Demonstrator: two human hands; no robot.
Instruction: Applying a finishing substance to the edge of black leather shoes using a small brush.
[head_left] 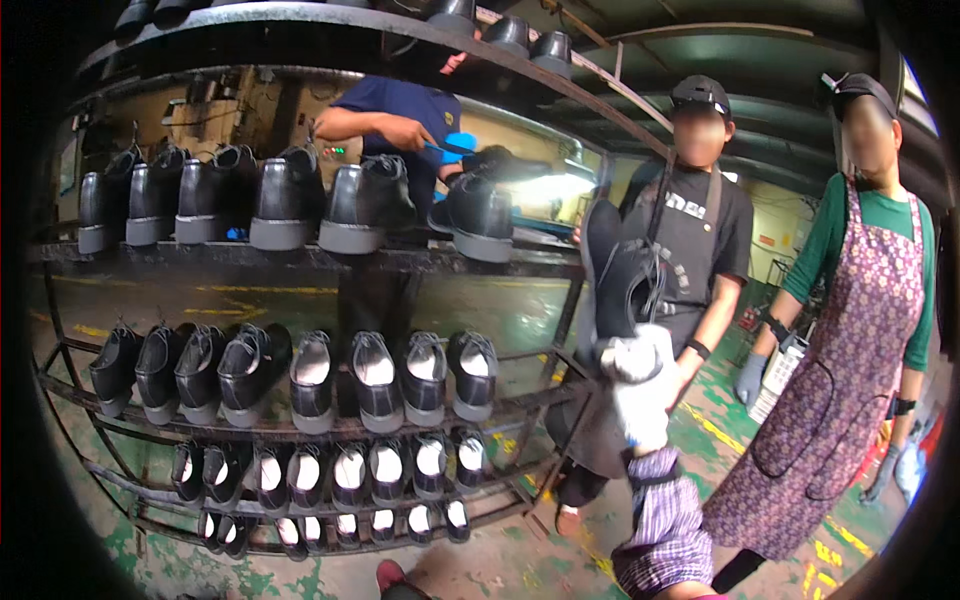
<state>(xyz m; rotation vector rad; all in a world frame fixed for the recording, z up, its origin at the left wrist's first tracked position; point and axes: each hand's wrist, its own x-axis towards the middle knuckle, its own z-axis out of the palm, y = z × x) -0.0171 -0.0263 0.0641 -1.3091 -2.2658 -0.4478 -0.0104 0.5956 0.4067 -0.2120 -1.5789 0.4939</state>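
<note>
My right hand [638,365], in a white glove with a striped sleeve cover below it, is raised to the right of the rack. Its fingers are closed around a black lace-up shoe [630,285], held upright with the laces facing right. A dark sole-like shape rises along the shoe's left side; whether it belongs to a second shoe I cannot tell. Nearest on the left, a black shoe [480,215] sits at the right end of the rack's upper shelf [300,262]. My left hand is out of the picture.
Several black shoes [375,375] line the lower shelves of the dark metal rack. Behind it, a person in a navy shirt [415,110] handles a dark shoe [515,165]. Two people in aprons stand at the right, one in black [725,230], one in flowered purple [850,330].
</note>
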